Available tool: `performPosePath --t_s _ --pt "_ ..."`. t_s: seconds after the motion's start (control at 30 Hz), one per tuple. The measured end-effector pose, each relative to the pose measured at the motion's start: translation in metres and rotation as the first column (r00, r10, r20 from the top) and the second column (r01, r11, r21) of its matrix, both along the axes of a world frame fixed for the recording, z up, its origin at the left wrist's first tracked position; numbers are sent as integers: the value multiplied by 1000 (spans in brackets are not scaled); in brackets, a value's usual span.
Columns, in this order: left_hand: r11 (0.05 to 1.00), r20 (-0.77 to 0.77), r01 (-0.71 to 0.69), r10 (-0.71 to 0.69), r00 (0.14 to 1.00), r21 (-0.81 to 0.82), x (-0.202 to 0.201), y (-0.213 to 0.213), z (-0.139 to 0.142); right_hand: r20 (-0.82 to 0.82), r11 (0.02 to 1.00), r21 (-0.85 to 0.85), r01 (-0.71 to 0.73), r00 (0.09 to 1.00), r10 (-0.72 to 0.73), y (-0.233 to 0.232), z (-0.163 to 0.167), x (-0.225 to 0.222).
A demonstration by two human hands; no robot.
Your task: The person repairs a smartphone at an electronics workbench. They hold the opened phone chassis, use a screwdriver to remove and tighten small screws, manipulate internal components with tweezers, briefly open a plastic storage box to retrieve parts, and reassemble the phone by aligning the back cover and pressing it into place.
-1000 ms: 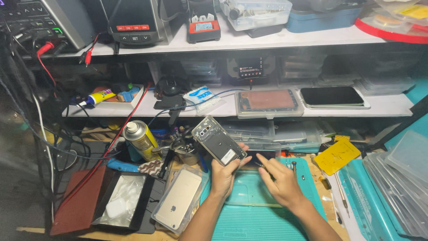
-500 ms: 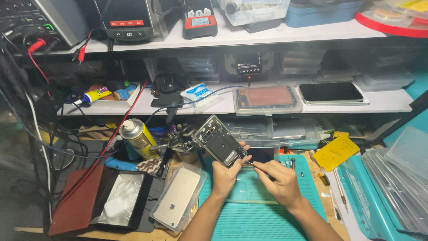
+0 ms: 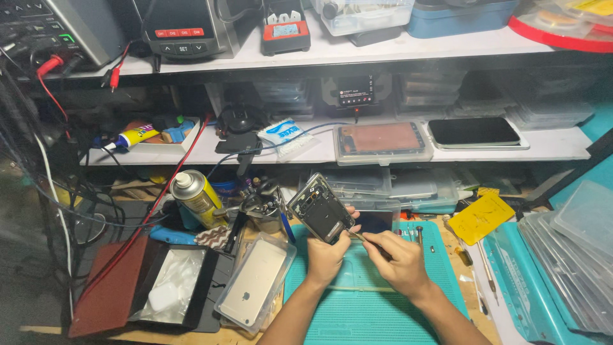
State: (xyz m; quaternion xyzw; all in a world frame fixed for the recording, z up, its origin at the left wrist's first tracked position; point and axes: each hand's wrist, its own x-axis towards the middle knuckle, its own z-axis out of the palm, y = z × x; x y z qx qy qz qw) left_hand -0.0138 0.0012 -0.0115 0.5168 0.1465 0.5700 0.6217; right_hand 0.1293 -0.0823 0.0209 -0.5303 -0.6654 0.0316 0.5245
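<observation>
Because the opened phone is held tilted in the air above the teal work mat rather than resting on it, a slip looks like the main risk: the left hand clamps only its lower end, so a firm push from the thin metal tool could twist the phone loose or let the tip skid across the exposed insides. That tool is pinched between the fingertips of the right hand, its tip at the phone's lower edge. Most of the phone's body stands up and to the left of the left hand's closed grasp, unsupported, near the yellow spray can.
</observation>
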Motion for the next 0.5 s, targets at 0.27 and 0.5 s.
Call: performPosePath --t_s 0.27,0.5 --pt "1000 5 -1 2 1000 -16 0 -1 0 5 1000 13 2 1000 -2 0 0 -1" --pt "1000 -5 -14 14 1000 -18 2 -1 -3 27 1000 19 24 999 -24 0 -1 0"
